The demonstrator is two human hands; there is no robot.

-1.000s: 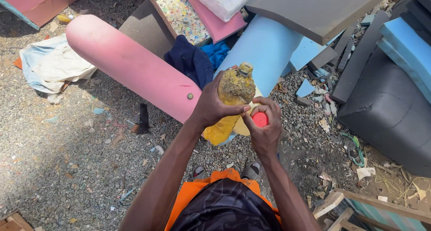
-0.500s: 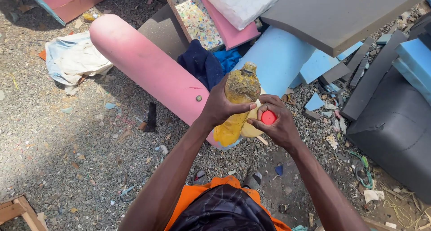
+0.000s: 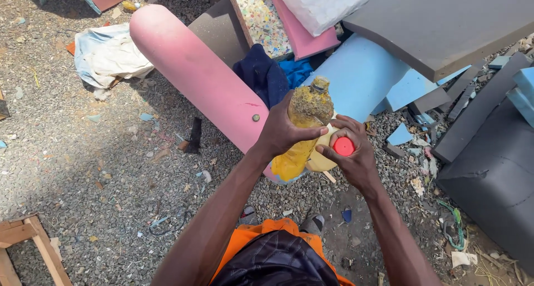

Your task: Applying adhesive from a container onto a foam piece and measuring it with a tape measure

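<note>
My left hand (image 3: 283,131) grips a dirty yellow plastic bottle (image 3: 305,125) around its middle, tilted with its uncapped neck up and away from me. My right hand (image 3: 349,158) sits just to the right of the bottle and holds a small red cap (image 3: 344,146) in its fingers. A pale yellow object (image 3: 320,161) shows between the two hands, partly hidden. Both hands are held over gravel ground, above my orange and dark clothing (image 3: 278,255).
A long pink foam roll (image 3: 197,77) lies on the gravel behind the bottle. Blue foam pieces (image 3: 364,75), grey foam slabs (image 3: 445,25), a dark blue cloth (image 3: 261,75) and a white cloth (image 3: 108,52) are piled around. A wooden frame (image 3: 22,247) lies at bottom left.
The view has shifted slightly and the hands sit a little to the right. The bottle stays in my left hand and the red cap in my right.
</note>
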